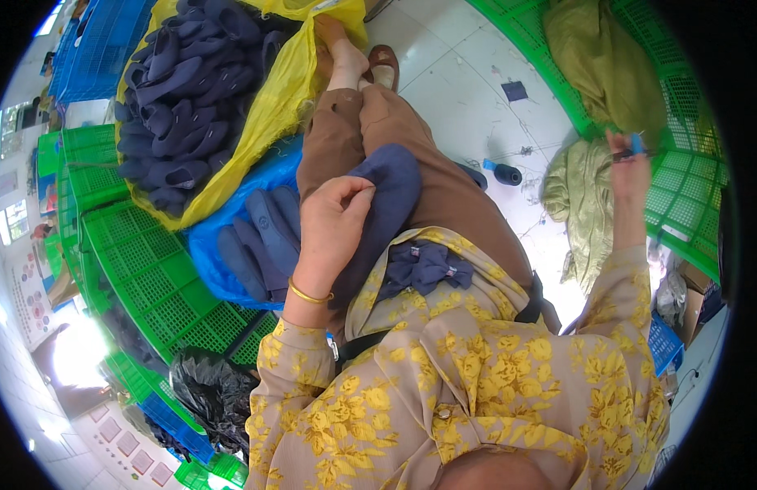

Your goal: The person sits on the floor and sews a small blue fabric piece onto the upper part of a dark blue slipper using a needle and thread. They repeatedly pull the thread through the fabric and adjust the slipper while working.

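Note:
Over my lap lies a navy fabric slipper [399, 181], its rounded end on my brown trousers. My left hand [331, 219] is closed on it, thumb and forefinger pinched at its edge; whether a needle or thread is between them I cannot tell. Out to the right, my right hand [629, 167] is raised at arm's length, fingers closed around something small, blue and dark, too blurred to name. Several navy bows [425, 266] with small pale tags rest in the folds of my shirt at my waist.
At the upper left, a yellow bag [268, 122] holds many navy slippers. A blue plastic bag [205, 260] with more navy pieces sits beside my left leg. Green crates [150, 269] stand left; another crate [693, 196] stands right, near olive cloth [578, 184]. A dark thread spool [507, 174] lies on the floor.

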Motion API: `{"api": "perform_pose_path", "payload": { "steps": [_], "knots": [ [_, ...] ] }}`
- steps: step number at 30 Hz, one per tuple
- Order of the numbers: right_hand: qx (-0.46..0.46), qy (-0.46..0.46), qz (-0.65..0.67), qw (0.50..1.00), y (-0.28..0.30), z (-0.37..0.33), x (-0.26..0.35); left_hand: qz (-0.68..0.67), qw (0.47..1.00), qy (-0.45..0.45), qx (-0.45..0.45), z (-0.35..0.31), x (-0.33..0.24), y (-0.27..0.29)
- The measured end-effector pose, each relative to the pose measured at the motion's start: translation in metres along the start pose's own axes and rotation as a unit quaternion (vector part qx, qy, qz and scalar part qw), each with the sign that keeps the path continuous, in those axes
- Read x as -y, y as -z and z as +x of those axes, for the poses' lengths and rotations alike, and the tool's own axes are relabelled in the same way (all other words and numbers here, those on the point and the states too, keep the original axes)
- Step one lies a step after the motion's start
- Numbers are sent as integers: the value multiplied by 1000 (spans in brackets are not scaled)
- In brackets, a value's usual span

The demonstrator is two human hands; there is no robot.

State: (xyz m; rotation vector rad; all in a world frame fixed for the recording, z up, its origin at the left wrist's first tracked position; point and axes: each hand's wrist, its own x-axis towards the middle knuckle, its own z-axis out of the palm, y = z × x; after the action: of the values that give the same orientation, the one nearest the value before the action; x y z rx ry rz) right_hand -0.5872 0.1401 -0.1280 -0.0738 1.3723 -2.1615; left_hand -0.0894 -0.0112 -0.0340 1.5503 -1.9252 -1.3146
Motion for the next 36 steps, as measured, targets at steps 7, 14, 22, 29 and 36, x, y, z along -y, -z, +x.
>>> {"api": "perform_pose_path", "payload": {
  "steps": [7,14,22,29,36],
  "knots": [
    [-17,77,-55,995,14,11,23,13,999,27,21,1,-5,7],
    [-2,76,-61,995,24,17,41,-21,998,45,37,6,-6,10],
    [-44,70,-83,993,33,19,31,-112,985,118,60,10,-9,11],
    [-44,60,-90,993,30,17,38,9,996,-85,27,10,3,10],
    [-63,89,-145,983,33,31,67,199,949,-244,-26,10,-11,-1]
  ]
}}
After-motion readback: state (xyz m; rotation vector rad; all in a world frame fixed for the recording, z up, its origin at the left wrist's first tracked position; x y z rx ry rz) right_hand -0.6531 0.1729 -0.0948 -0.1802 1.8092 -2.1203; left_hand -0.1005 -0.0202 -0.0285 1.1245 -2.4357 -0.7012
